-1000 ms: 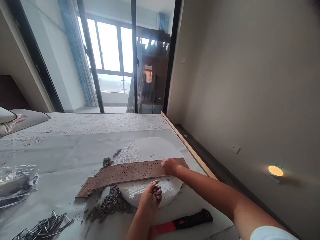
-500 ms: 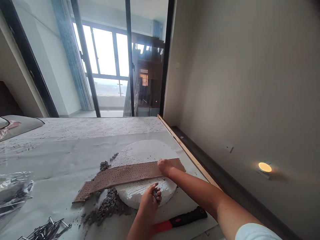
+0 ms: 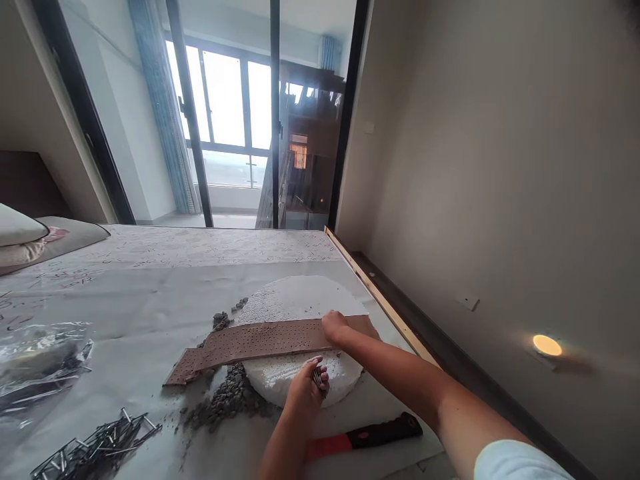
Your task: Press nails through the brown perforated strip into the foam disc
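Observation:
A long brown strip full of small holes (image 3: 250,341) lies across a round white foam disc (image 3: 295,303). My right hand (image 3: 334,328) is closed with its fingertips pressed on the strip near its right end; what it pinches is too small to make out. My left hand (image 3: 307,385) rests on the near side of the disc, closed round a small bunch of nails (image 3: 317,378).
Grey rubble (image 3: 225,397) lies left of the disc. A hammer with a red and black handle (image 3: 365,437) lies by my left forearm. Several loose nails (image 3: 97,443) and a clear plastic bag (image 3: 35,363) are at the left. A wooden edge strip (image 3: 380,300) borders the right side.
The view has swung slightly. Both hands stay where they were on the strip and the disc.

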`<state>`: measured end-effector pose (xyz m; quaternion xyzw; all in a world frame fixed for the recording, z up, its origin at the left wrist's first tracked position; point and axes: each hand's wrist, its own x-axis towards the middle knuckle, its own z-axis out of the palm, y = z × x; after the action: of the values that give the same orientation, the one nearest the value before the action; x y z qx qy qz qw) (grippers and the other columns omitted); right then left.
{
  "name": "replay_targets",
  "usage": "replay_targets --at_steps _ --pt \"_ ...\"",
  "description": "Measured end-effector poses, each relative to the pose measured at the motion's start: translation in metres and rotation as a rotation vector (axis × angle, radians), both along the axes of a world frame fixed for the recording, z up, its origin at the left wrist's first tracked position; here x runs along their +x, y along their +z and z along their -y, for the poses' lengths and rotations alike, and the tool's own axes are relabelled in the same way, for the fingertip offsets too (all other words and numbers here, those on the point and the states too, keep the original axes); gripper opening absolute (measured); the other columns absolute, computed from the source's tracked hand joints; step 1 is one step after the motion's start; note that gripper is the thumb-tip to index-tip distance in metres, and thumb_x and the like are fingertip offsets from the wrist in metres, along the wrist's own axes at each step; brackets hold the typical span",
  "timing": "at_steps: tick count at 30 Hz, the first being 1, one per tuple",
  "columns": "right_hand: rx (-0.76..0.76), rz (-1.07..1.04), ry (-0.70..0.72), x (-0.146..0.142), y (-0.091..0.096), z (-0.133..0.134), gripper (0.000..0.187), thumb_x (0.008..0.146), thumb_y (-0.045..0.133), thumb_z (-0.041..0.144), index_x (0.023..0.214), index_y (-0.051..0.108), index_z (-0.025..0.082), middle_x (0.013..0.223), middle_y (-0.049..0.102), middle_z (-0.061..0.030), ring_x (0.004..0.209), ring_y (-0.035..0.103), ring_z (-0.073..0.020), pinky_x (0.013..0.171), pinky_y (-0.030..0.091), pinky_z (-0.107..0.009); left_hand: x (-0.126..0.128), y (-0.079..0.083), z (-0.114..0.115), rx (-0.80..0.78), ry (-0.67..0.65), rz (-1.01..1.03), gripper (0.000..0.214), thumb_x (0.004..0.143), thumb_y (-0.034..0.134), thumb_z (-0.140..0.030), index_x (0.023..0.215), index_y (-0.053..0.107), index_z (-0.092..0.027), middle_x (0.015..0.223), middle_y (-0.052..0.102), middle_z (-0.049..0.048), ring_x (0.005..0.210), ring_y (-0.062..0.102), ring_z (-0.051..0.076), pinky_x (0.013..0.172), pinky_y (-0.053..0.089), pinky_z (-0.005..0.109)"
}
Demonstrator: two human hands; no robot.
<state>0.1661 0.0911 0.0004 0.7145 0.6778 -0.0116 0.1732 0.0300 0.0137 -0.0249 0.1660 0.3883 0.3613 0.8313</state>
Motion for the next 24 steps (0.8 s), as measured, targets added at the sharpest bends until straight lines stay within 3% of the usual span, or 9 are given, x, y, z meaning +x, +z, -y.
replay_targets --at_steps 6,11,19,24 --pt "-0.048 0.028 0.125 0.008 0.013 0.005 0.024 0.081 0.059 0.018 0.102 0.062 0.008 0.106 0.062 -0.0127 0.097 0.060 -0.0212 0.082 0.049 -0.035 0.000 -0.002 0.001 0.001 -0.003 0.025 0.009 0.077 0.052 -0.013 0.086 0.050 -0.014 0.057 0.051 -0.0009 0.041 0.045 0.005 0.039 0.029 0.013" --pt "-0.031 0.007 0.275 0.018 0.026 0.013 0.035 0.066 0.064 0.004 0.101 0.066 0.009 0.108 0.064 -0.0165 0.098 0.061 -0.0237 0.085 0.046 -0.027 -0.001 -0.002 0.001 0.001 -0.008 0.031 0.008 0.077 0.052 -0.012 0.084 0.051 -0.014 0.056 0.052 -0.0008 0.041 0.045 0.005 0.039 0.029 0.013" --pt "-0.006 0.051 0.131 0.015 0.015 0.002 0.030 0.066 0.065 0.013 0.094 0.069 0.006 0.101 0.066 -0.0212 0.088 0.065 -0.0270 0.072 0.050 -0.028 0.000 -0.006 0.000 0.005 -0.010 0.036 0.012 0.076 0.053 -0.013 0.087 0.050 -0.014 0.057 0.052 -0.0009 0.042 0.046 0.005 0.040 0.030 0.013" --pt "-0.022 0.013 0.233 0.027 0.012 0.001 0.038 0.061 0.068 0.013 0.099 0.068 0.008 0.108 0.063 -0.0188 0.092 0.063 -0.0236 0.078 0.048 -0.024 0.001 -0.004 0.000 0.006 -0.013 0.029 0.009 0.079 0.048 -0.012 0.088 0.049 -0.014 0.056 0.051 -0.0011 0.040 0.045 0.005 0.039 0.028 0.013"
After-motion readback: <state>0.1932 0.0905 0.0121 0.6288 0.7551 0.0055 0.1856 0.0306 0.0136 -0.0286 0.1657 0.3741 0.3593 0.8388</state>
